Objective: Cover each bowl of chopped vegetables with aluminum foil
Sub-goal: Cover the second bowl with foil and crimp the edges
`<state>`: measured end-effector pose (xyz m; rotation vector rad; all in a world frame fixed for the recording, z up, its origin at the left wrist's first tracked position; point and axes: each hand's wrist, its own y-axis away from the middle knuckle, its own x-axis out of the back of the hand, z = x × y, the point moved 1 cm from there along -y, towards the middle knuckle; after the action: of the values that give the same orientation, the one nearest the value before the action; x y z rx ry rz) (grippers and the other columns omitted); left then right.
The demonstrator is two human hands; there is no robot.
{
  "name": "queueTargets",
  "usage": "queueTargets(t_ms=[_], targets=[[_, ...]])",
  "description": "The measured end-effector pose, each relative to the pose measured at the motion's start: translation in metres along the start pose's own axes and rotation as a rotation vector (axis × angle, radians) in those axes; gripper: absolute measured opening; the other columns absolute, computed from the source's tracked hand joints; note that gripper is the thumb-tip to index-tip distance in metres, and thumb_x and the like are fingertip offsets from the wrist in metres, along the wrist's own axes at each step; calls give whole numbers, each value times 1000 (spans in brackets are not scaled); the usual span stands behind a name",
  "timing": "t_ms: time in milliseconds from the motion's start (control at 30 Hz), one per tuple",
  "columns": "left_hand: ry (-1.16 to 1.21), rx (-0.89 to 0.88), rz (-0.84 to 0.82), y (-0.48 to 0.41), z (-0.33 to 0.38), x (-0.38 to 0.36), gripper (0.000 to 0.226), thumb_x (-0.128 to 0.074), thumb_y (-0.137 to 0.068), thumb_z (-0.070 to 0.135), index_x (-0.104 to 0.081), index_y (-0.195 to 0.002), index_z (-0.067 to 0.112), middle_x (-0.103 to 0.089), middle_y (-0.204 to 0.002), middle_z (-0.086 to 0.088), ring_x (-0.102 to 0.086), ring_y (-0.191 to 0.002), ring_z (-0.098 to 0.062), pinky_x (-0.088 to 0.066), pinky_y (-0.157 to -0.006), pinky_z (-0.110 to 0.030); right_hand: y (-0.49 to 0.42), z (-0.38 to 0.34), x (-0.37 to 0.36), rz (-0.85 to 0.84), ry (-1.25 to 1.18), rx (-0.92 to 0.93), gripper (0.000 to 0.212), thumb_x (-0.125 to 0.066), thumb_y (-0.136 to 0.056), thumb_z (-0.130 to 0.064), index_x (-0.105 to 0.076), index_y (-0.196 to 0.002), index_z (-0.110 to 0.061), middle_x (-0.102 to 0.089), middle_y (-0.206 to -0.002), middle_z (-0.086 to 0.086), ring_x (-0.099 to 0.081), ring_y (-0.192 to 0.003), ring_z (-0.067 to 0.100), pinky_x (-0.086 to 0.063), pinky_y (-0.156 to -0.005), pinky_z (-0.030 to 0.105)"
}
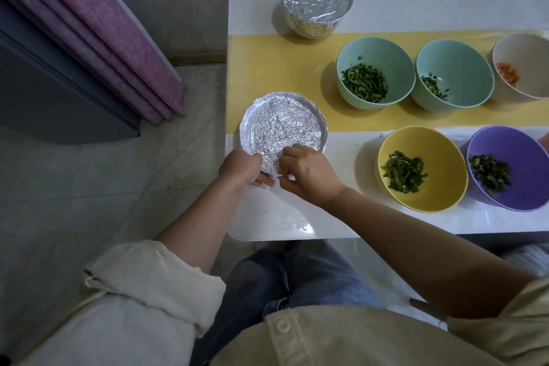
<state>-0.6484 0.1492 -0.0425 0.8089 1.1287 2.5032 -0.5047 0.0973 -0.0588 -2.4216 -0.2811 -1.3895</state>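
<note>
A person seated at a white counter [416,6] crimps aluminum foil over the near foil-wrapped bowl [282,125], which sits at the counter's near left corner, just off the end of a yellow runner [282,68]. The left hand [242,168] has its grip clenched around the bowl's near left rim, thumb on top and fingers underneath. The right hand [309,171] is just beside it, its grip pinching the foil edge at the near rim.

The step in hand appears to be sealing the second cover. A far foil-wrapped bowl [317,0] stands finished at the counter's far left.

Five bowls are open. Two teal bowls [386,53] and a white bowl [523,53] line the runner. A yellow bowl [439,157] and a purple bowl [525,151] sit along the near edge, to the right of the hands. Most hold chopped green vegetables, and the white one holds a few orange pieces.

The foil looks snug around most of the rim. The next move likely calls for pressing down the last loose edge, letting go, and tearing a fresh sheet for the yellow bowl, the closest one. No foil roll is in view.
</note>
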Motion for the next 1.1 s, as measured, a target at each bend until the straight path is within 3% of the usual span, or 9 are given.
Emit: queueTargets(t_ms=[33, 100, 200, 300, 433, 600, 900, 1000, 1100], targets=[[16, -20, 15, -2, -1, 1, 22, -41, -90, 20, -53, -93, 2, -71, -60, -14, -73, -73, -29, -60, -72, -29, -1, -1, 0, -2, 4, -6, 16, -69, -63, -4, -54, -63, -10, -53, -67, 4, -52, -63, 27, -39, -54, 32], [67, -48, 35, -5, -5, 2, 31, -45, -85, 26, -61, -87, -1, -72, -62, -13, -74, -73, -29, -59, -83, -41, -3, -2, -1, 10, 4, -24, 15, -68, -64, -3, -54, -63, -9, -53, -66, 5, -52, -61, 28, -40, -53, 32], [126, -55, 16, -4, -10, -2, 43, -59, -82, 41, -70, -78, -1, -73, -67, -13, -74, -71, -29, -60, -81, -43, -7, -4, -1, 32, -18, -43, 9, -60, -69, -10, -53, -63, -7, -52, -64, 7, -52, -58, 29, -40, -51, 30], [81, -84, 52, -4, -16, -9, 35, -67, -83, 36, -69, -67, 4, -73, -66, -11, -73, -76, -28, -58, -83, -40, -11, -7, -5, 55, -42, -44, 20, -47, -74, -22, -53, -62, -6, -52, -63, 9, -53, -55, 30, -39, -48, 31], [-40, -103, 156, -3, -18, -10, 42, -60, -91, 35, -57, -57, 10, -73, -79, -18, -68, -86, -27, -42, -65, -30, -14, -12, -9, 64, -81, -40, 28, -47, -76, -29, -55, -63, -5, -53, -62, 10, -54, -53, 29, -37, -44, 28], [16, -114, 69, -3, -15, -10, 50, -53, -69, 43, -68, -81, -3, -73, -81, -17, -69, -85, -32, -52, -82, -43, -18, -11, -7, 50, -108, -50, 25, -44, -73, -25, -55, -62, -5, -52, -63, 10, -55, -52, 31, -39, -43, 30], [1, -117, 33, -18, -15, -6, 35, -43, -90, 28, -65, -83, 3, -72, -64, -14, -72, -80, -30, -55, -89, -44, -11, -1, 1, 31, -90, -17, 36, -58, -85, -41, -62, -75, -7, -55, -70, 7, -52, -65, 25, -38, -57, 32], [8, -131, 35, -20, -17, -2, 39, -42, -93, 28, -66, -73, 5, -72, -61, -7, -73, -75, -28, -56, -88, -44, -4, 7, 8, -2, -20, 14, 18, -75, -76, -18, -60, -72, -9, -55, -72, 6, -53, -67, 27, -41, -58, 33], [-150, -143, 127, -11, -18, 0, 54, -43, -90, 52, -70, -69, 11, -71, -57, 2, -71, -72, -23, -56, -82, -36, -5, 4, 5, 8, -7, 8, 18, -72, -71, -3, -57, -64, -8, -53, -67, 6, -53, -61, 28, -41, -53, 31]])
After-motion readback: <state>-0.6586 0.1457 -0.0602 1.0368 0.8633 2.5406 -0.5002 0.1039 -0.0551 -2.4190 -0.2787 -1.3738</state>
